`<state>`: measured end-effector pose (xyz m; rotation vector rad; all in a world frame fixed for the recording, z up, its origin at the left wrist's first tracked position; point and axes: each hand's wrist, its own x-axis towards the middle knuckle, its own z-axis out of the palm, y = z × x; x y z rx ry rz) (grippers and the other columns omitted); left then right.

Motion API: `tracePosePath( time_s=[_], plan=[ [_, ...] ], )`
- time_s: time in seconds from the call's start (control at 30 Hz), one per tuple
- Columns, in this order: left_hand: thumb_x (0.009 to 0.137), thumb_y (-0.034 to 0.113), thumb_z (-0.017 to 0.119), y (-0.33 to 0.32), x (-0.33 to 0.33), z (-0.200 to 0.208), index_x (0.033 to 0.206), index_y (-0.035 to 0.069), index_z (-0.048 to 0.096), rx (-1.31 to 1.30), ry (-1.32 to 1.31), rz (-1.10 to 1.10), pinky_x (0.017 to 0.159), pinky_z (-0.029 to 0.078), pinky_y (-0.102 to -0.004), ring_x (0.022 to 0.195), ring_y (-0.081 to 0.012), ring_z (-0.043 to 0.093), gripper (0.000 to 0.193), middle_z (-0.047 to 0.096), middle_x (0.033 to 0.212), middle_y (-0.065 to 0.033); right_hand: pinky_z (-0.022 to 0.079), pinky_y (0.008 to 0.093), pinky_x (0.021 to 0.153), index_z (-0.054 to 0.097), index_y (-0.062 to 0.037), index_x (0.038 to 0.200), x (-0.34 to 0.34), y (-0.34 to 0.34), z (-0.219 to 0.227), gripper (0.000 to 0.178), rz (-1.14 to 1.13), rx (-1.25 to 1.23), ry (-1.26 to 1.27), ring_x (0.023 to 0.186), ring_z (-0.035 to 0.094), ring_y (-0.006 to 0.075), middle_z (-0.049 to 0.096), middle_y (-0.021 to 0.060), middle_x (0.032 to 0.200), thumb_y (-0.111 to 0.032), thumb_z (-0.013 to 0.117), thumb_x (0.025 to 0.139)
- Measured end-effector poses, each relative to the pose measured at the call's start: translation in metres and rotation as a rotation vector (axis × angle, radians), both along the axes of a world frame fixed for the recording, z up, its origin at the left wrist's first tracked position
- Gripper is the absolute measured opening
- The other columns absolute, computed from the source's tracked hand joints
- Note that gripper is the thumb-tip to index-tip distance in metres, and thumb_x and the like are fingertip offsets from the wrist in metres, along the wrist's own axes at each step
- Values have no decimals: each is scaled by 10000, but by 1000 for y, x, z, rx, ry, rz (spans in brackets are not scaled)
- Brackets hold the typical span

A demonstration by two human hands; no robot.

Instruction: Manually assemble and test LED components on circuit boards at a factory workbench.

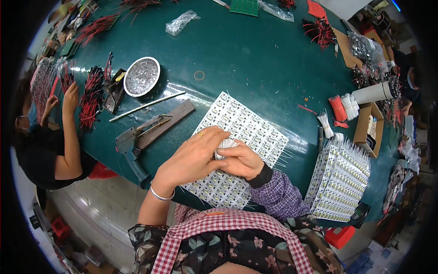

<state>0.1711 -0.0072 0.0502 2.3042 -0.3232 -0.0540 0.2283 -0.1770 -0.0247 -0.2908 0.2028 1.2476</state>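
A small bundle of white wires (229, 145) sits between my two hands above a sheet of circuit boards (246, 119). My left hand (195, 153) curves over the bundle from the left, fingers bent against it. From the other side my right hand (242, 160) grips the same bundle, thumb on top. The hands touch each other, and the palms hide the lower part of the wires. The white sheet lies at a slant on the green table (255, 59), with rows of small components and thin wires sticking out along its edges.
A soldering gun (130, 148) rests by a wooden block (169, 123) at left, near a white stick (148, 106) and a white-rimmed bowl (142, 58). Stacked boards (340, 180) and white wire bundles (325, 124) lie at right. Another person (54, 150) works at far left.
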Motion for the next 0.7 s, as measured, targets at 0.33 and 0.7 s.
tracePosePath(
  time_s=[0.33,0.7],
  plan=[
    [740,110,805,0,12,3,1364,38,502,-55,192,36,876,524,-354,1161,-299,587,698,551,1327,-179,528,371,929,470,-12,1309,6,2,-7,341,-9,108,-34,1123,597,253,570,156,1214,19,519,973],
    [815,19,736,24,-15,-26,1272,1,594,-349,214,529,837,529,-309,1003,-171,644,479,648,1182,-117,493,407,962,539,-14,1190,22,-11,-8,201,-101,169,-58,1054,571,231,583,90,1033,-34,523,991]
  ],
)
